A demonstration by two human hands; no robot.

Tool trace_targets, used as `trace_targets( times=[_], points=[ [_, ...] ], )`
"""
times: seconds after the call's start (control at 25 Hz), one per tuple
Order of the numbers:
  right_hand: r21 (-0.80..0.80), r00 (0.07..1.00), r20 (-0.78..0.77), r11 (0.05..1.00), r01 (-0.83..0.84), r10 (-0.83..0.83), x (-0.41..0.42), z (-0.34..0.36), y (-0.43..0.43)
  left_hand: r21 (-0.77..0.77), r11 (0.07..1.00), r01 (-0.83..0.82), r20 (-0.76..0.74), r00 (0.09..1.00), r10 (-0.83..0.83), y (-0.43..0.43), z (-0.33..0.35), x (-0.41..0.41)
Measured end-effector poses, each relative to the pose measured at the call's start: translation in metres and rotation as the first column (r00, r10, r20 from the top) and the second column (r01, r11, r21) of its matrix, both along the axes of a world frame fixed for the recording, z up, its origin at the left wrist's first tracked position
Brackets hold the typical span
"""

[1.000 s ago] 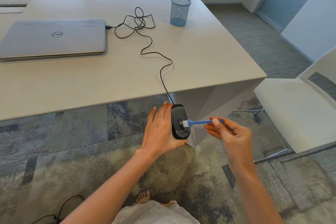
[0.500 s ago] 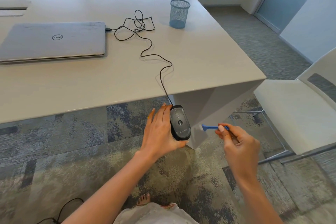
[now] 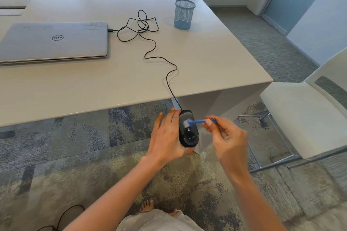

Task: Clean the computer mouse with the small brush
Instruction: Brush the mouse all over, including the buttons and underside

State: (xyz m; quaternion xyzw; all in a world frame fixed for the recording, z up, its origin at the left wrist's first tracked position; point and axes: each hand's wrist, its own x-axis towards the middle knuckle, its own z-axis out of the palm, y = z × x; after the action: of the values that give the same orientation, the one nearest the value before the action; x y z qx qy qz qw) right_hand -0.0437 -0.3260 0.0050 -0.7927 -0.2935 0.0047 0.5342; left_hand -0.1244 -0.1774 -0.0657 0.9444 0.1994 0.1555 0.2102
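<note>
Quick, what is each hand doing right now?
Left hand: closed around the mouse, holding it off the table.
Right hand: pinching the small brush, its head on the mouse.

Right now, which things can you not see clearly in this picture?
- Head view: left hand hides the mouse top side.
- Brush bristles are motion-blurred; contact is uncertain.
- Mouse label is too small to read.
- Laptop is cut off by the left edge.
</note>
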Motion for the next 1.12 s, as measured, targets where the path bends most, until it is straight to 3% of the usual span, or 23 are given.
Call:
trace_targets(
  times=[0.12, 0.2, 0.28, 0.36, 0.44, 0.48, 0.6, 0.72, 0.88, 1.12],
  points=[
    [-0.049, 0.974, 0.213, 0.995, 0.087, -0.075, 0.021, 0.011, 0.011, 0.031, 0.999, 0.005, 0.019, 1.000, -0.006, -0.003, 0.001, -0.002],
    [-0.120, 0.948, 0.318, 0.992, 0.035, 0.005, 0.018, 0.012, 0.018, 0.045, 0.999, 0.011, 0.029, 1.000, -0.012, -0.004, 0.000, -0.001],
    [-0.172, 0.941, 0.308, 0.981, -0.088, 0.139, 0.005, 0.011, 0.021, 0.037, 0.999, -0.001, 0.026, 1.000, 0.000, -0.005, 0.001, -0.001],
    [-0.137, 0.962, 0.189, 0.975, -0.174, 0.198, 0.000, 0.011, 0.019, 0.011, 1.000, -0.016, 0.021, 1.000, 0.016, -0.003, 0.000, -0.004],
    [-0.052, 0.992, 0.024, 0.991, -0.125, 0.127, 0.009, 0.010, 0.017, 0.019, 1.000, -0.014, 0.023, 1.000, 0.013, -0.002, -0.001, -0.008],
    [-0.045, 0.998, 0.012, 0.997, -0.058, 0.058, 0.015, 0.011, 0.016, 0.030, 1.000, -0.009, 0.029, 1.000, 0.008, -0.001, -0.001, -0.008],
    [-0.070, 0.978, 0.196, 0.994, 0.080, -0.065, 0.023, 0.015, 0.011, 0.030, 1.000, 0.008, 0.055, 0.998, -0.009, -0.002, 0.002, -0.007],
    [-0.086, 0.940, 0.330, 0.994, -0.061, 0.086, 0.009, 0.014, 0.009, 0.008, 1.000, 0.014, 0.065, 0.998, -0.014, -0.005, 0.005, -0.005],
    [-0.192, 0.886, 0.372, 0.957, -0.218, 0.277, -0.016, 0.003, -0.006, -0.024, 1.000, -0.002, 0.084, 0.996, 0.004, 0.001, 0.007, -0.007],
    [-0.408, 0.879, 0.275, 0.875, -0.259, 0.389, 0.011, 0.016, -0.031, 0.026, 1.000, -0.015, 0.041, 0.999, 0.014, 0.009, 0.011, -0.010]
  ],
)
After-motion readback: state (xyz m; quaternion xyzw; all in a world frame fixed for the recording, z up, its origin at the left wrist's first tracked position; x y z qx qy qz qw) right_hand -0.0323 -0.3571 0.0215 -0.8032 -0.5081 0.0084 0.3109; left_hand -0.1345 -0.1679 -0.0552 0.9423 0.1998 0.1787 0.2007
